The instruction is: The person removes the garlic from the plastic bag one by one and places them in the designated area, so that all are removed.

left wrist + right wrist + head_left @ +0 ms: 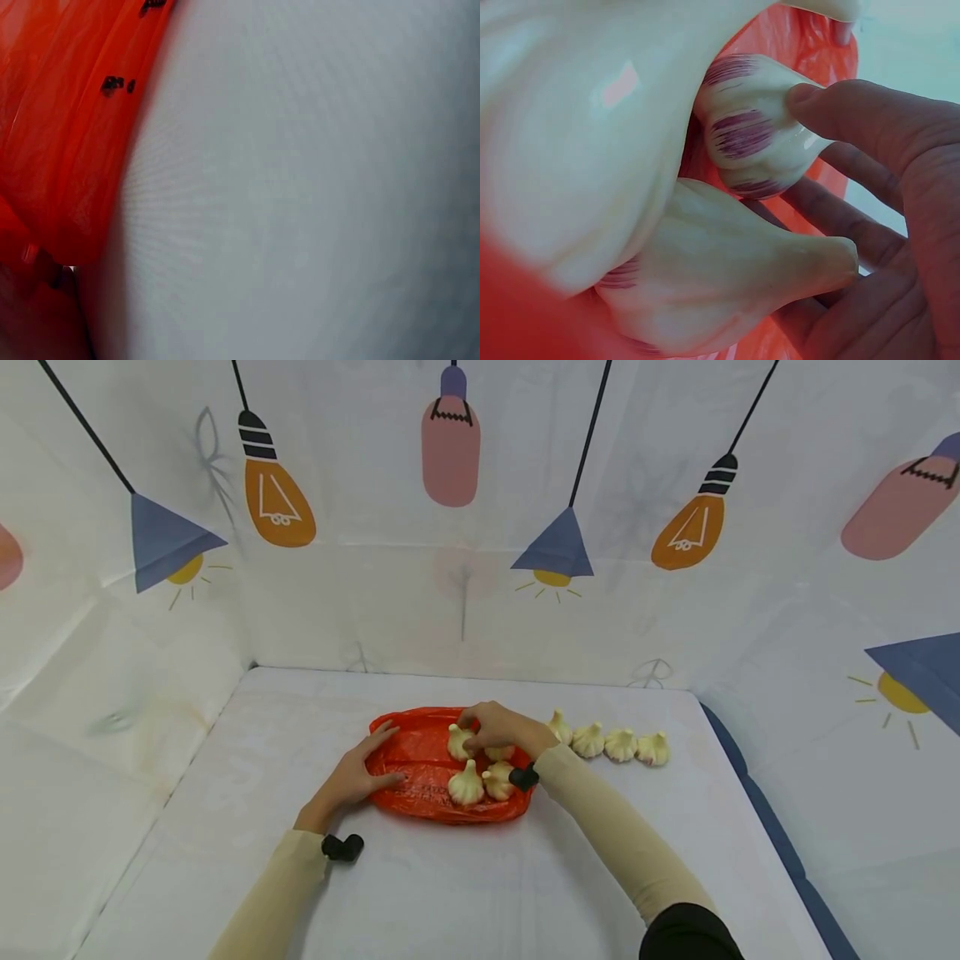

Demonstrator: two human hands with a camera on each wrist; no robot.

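A red plastic bag (420, 760) lies spread on the white table, with several garlic bulbs on its right half. My right hand (502, 727) reaches over from the right and pinches one garlic bulb (742, 127) between thumb and fingers. Close beside it, another bulb (727, 270) lies under the palm in the right wrist view. Nearer to me in the head view sits an upright bulb (467, 783). My left hand (358, 774) rests at the bag's left edge, thumb and fingers spread apart. The left wrist view catches only red plastic and table.
Right of the bag, several more garlic bulbs (621, 745) stand in a row, partly behind my right forearm. A white sheet wall (360, 610) printed with lamps rises behind the table (420, 893). Dark blue padding (757, 810) runs along the right edge.
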